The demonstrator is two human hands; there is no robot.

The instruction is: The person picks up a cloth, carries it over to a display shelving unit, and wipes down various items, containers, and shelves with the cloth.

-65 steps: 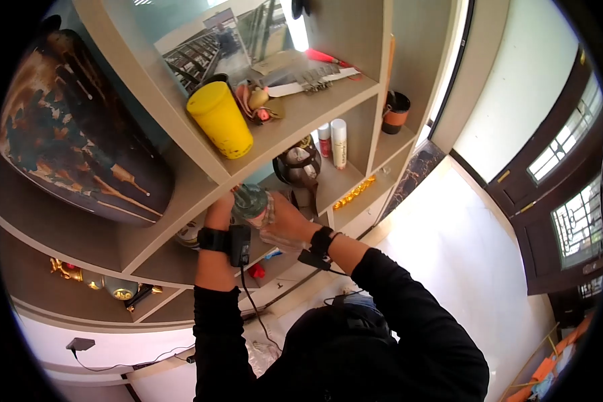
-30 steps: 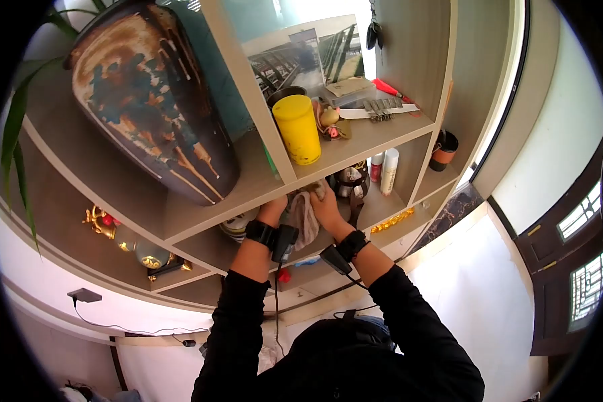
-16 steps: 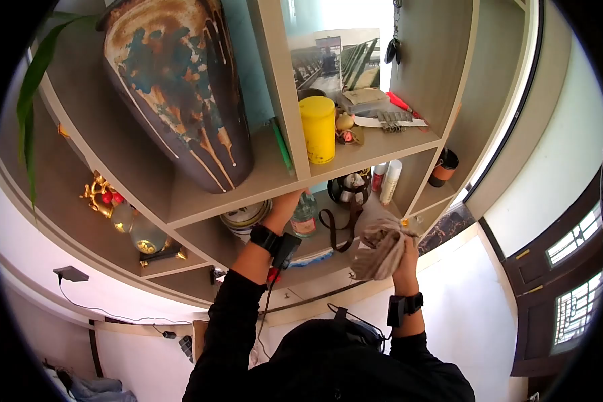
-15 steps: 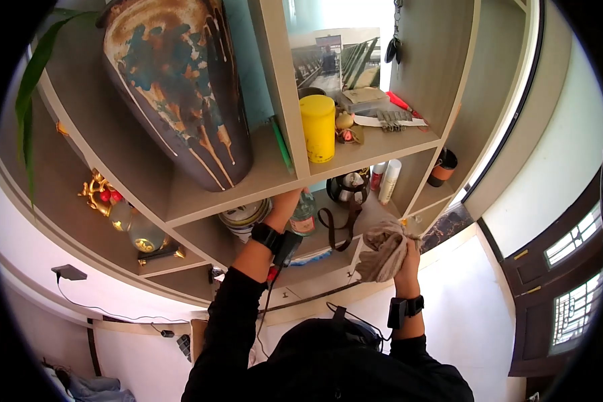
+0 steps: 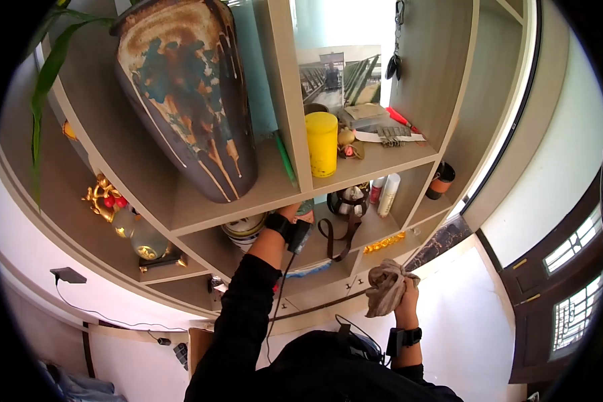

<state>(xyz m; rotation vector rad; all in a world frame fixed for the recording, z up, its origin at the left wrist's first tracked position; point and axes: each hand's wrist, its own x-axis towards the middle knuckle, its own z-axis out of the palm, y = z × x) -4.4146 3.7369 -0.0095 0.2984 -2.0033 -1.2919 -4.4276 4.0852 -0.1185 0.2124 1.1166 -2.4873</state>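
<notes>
My left hand point(image 5: 289, 212) reaches into the lower shelf compartment, and the shelf board above hides its fingers. Right beside it is a clear greenish bottle point(image 5: 305, 212) with a pinkish label, partly covered by the board. Whether the hand grips the bottle cannot be made out. A crumpled grey-brown cloth point(image 5: 386, 287) is bunched in my right hand point(image 5: 409, 298), whose fingers are closed around it in front of the shelf. Between the two hands, a dark brown strap point(image 5: 340, 242) hangs over the shelf beside a dark rounded object point(image 5: 348, 199).
A large glazed vase point(image 5: 187, 107) fills the upper left compartment. On the upper shelf stands a yellow canister point(image 5: 321, 144) beside small items. White and red spray cans point(image 5: 388, 194), a striped pot point(image 5: 244, 230) and a gold ornament point(image 5: 384, 242) sit lower. A cable runs from my left wrist.
My right hand has drawn the cloth down and away from the shelf, uncovering the gold ornament. The bottle now sits further under the board, with my left hand still beside it.
</notes>
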